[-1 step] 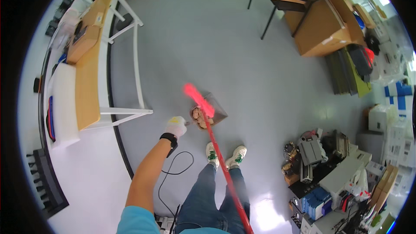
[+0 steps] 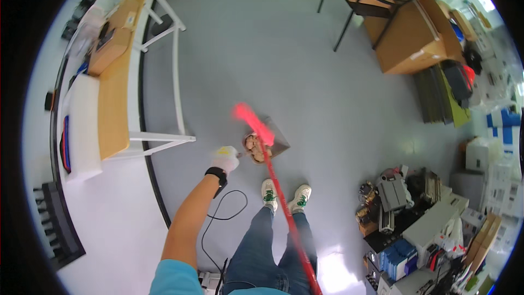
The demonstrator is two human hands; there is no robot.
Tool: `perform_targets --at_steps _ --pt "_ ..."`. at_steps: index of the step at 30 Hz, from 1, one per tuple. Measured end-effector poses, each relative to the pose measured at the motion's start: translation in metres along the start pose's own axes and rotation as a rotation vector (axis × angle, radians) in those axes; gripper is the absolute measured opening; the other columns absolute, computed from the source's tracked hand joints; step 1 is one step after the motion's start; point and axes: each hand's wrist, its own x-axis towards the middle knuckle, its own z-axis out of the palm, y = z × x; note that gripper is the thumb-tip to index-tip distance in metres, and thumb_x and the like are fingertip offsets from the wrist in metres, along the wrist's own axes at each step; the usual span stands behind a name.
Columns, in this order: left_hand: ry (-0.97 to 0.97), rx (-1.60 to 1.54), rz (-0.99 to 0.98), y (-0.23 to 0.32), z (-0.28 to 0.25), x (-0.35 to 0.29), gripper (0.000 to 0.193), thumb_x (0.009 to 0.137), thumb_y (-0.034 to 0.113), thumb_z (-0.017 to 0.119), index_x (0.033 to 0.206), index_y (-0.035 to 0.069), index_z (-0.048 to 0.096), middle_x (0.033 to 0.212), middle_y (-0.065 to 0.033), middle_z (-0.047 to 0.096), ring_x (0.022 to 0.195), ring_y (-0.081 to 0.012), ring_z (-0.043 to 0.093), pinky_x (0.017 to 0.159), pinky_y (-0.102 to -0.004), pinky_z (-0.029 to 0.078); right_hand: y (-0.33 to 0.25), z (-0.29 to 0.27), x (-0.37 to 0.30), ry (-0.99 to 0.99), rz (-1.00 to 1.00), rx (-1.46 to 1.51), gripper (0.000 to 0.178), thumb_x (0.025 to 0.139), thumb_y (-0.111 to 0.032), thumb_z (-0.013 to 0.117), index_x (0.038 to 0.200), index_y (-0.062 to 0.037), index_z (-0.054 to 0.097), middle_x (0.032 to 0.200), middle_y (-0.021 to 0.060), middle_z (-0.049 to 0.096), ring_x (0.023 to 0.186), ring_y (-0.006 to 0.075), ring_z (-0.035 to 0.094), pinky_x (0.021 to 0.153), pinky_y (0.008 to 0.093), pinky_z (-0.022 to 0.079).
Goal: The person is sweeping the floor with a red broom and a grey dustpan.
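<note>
My left hand, in a white glove with a yellow mark on it, is closed on the short handle of a greyish dustpan. Light brown crumpled pieces lie inside the pan. A broom with a pinkish-red head, slightly blurred, reaches over the pan and covers part of it. Its long red stick slants down past my legs to the lower edge. My right hand is out of the picture, so what holds the stick does not show.
A long table with white legs runs along the left. A black cable loops on the floor by my feet. At the right are a pile of equipment, a large cardboard box and a black chair.
The whole view has shifted slightly, so things appear a little further right. The broom head and dustpan keep nearly the same places relative to each other; my left hand still grips the dustpan.
</note>
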Motion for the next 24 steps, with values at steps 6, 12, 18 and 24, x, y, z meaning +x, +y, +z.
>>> perform_targets --at_steps 6,12,18,24 --pt "0.148 -0.217 -0.064 -0.008 0.029 -0.031 0.022 0.066 0.016 0.043 0.080 0.007 0.057 0.085 -0.0157 0.057 0.082 -0.0321 0.054 0.072 -0.0414 0.042 -0.020 -0.059 0.061 0.086 0.071 -0.503 0.067 0.071 -0.003 0.050 0.130 -0.0091 0.018 0.080 0.0065 0.057 0.057 0.0166 0.053 0.050 0.0251 0.044" --pt "0.253 -0.442 -0.171 -0.003 0.059 -0.100 0.021 0.068 0.015 0.044 0.080 0.006 0.058 0.083 -0.0157 0.058 0.081 -0.0320 0.054 0.071 -0.0402 0.042 -0.060 -0.147 0.217 0.301 -0.711 -0.548 0.071 0.068 -0.007 0.047 0.130 -0.0146 0.014 0.051 0.0083 0.049 0.037 0.0147 0.045 0.037 0.0295 0.042" --pt "0.213 -0.460 -0.355 -0.007 0.090 -0.113 0.021 0.067 0.016 0.046 0.079 0.006 0.059 0.083 -0.0156 0.058 0.079 -0.0325 0.055 0.067 -0.0402 0.044 -0.083 -0.137 0.233 0.302 -0.372 -0.848 0.067 0.070 -0.005 0.046 0.129 -0.0094 0.017 0.060 0.0088 0.054 0.047 0.0142 0.052 0.042 0.0262 0.042" --pt "0.279 -0.513 -0.469 -0.012 0.088 -0.116 0.022 0.067 0.017 0.047 0.081 0.008 0.060 0.084 -0.0145 0.059 0.079 -0.0310 0.056 0.067 -0.0399 0.044 -0.035 -0.119 0.140 0.074 -0.630 -1.279 0.059 0.074 -0.013 0.048 0.128 -0.0116 0.023 0.074 0.0165 0.056 0.064 0.0207 0.055 0.058 0.0313 0.044"
